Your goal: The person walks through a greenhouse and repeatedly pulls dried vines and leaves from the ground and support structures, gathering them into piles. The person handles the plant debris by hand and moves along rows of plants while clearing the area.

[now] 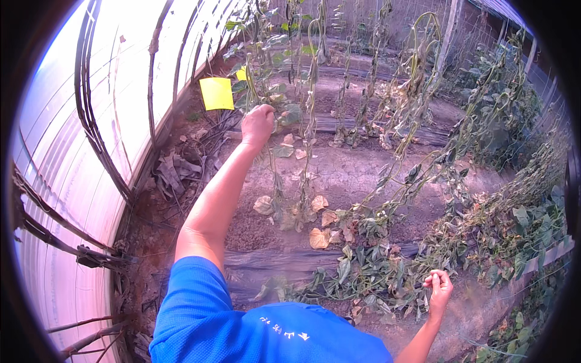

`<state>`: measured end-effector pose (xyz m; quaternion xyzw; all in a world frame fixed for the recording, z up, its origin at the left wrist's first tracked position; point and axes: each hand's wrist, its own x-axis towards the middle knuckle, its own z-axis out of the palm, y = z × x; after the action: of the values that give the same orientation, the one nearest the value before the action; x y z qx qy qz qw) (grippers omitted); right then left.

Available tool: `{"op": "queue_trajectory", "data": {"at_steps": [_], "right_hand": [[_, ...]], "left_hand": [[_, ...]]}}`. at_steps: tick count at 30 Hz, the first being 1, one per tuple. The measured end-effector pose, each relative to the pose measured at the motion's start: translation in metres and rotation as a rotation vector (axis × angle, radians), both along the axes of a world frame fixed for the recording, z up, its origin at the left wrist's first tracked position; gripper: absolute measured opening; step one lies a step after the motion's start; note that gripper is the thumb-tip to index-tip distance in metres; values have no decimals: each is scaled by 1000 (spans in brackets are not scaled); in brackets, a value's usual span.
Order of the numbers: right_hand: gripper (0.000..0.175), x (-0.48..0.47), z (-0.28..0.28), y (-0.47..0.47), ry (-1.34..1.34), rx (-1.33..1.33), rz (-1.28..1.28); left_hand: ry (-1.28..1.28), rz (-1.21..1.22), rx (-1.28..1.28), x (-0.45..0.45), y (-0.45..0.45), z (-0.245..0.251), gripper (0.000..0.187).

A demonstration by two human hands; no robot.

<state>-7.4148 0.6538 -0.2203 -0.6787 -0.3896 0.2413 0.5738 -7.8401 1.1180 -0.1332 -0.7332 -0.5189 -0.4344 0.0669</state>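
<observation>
My left hand is raised at the upper middle, its fingers curled at a hanging green vine; its grip is hidden by the back of the hand. A yellow sticky card hangs just left of it, with a smaller yellow card behind. At the lower right my right hand is held with thumb and fingers close together, over a heap of wilted vines. Whether something thin is between those fingers cannot be told.
Withered vines hang in rows over soil beds with black plastic film. A curved translucent greenhouse wall with dark ribs runs along the left. Dense green plants stand at the right, and dry leaves lie on the soil.
</observation>
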Motion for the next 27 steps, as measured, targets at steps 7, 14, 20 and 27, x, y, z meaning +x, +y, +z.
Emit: {"op": "queue_trajectory", "data": {"at_steps": [7,14,20,27], "right_hand": [[10,-76,-15,59,104,-55,136],[11,-171,38,200,113,54,481],[62,-256,163,350,-317,483,653],[29,-319,179,368,-2,150,996]], "left_hand": [[958,170,-65,-8,72,86,11],[-322,-603,-372,-19,13,67,14],[-560,-815,-396,6,-113,11,13],[-863,-740,-887,5,-193,-49,13]]}}
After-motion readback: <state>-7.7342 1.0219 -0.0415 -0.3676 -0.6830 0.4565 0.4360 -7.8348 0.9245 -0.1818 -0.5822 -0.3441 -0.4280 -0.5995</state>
